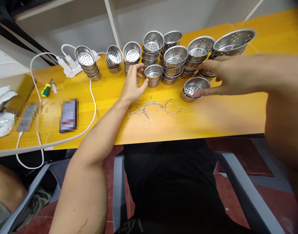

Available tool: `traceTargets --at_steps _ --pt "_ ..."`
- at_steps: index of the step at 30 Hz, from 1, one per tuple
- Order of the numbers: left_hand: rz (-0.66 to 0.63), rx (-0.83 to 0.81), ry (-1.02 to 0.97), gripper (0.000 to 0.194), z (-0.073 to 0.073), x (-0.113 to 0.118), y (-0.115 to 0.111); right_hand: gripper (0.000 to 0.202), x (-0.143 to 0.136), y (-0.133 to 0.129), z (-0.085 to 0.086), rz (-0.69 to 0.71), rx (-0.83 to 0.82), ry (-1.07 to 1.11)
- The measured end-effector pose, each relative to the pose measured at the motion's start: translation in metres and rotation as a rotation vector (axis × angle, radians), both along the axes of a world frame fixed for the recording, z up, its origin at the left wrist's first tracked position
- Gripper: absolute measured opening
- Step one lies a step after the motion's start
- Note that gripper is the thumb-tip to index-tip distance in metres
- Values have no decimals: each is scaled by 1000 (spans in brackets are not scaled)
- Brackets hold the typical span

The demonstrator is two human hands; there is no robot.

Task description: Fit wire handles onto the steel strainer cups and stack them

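Note:
Stacks of perforated metal cups [175, 61] stand in a row along the back of the yellow table. My left hand [134, 81], fingers apart, is at the left side of a short cup stack [153, 75], its thumb near the rim. My right hand [218, 76] is spread at the right, its thumb at the rim of a low cup stack [194, 89] and its other fingers by a taller stack behind. Thin curved metal wires [150, 110] lie loosely between the hands, nearer the front edge.
A white power strip [72, 67] and cable cross the left side. There too are a phone [68, 115], another device [27, 117], a green-and-yellow screwdriver [46, 90] and a cardboard box [21, 92]. Another person's leg [7, 183] shows at lower left.

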State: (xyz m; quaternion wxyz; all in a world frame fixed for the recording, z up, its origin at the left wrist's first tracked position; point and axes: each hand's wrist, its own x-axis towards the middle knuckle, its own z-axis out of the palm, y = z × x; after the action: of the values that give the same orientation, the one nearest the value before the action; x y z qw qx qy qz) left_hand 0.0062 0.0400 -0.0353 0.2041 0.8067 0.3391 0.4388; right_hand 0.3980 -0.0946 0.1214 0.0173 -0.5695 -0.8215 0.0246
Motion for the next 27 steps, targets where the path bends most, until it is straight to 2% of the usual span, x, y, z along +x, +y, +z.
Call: traceTargets --at_steps 2,3,5,8,11,14,17,20,22,27 --pt "9 39 -24 94 4 0 -1 101 1 -1 -14 -74 -123 -18" --pt "14 52 -32 94 6 0 -2 102 -2 -2 -17 -84 -172 -33" --pt "23 67 -42 93 11 -1 -4 95 -11 -6 -18 -71 -170 -29" --pt "0 74 -31 89 20 -1 -13 80 -24 -10 -11 7 -104 29" --pt "-75 80 3 87 32 0 -27 81 -37 -12 -4 100 -3 162" --pt "-133 94 52 88 45 3 -44 80 -55 -13 -3 191 4 212" --pt "-199 87 136 97 53 8 -57 76 -78 -14 -3 290 26 328" --pt "-273 71 171 118 52 13 -60 79 -100 -11 -3 282 53 416" --pt "-262 67 141 126 48 15 -55 73 -112 -7 -1 271 53 398" --pt "-132 82 61 117 35 4 -30 55 -125 -2 7 326 67 447"
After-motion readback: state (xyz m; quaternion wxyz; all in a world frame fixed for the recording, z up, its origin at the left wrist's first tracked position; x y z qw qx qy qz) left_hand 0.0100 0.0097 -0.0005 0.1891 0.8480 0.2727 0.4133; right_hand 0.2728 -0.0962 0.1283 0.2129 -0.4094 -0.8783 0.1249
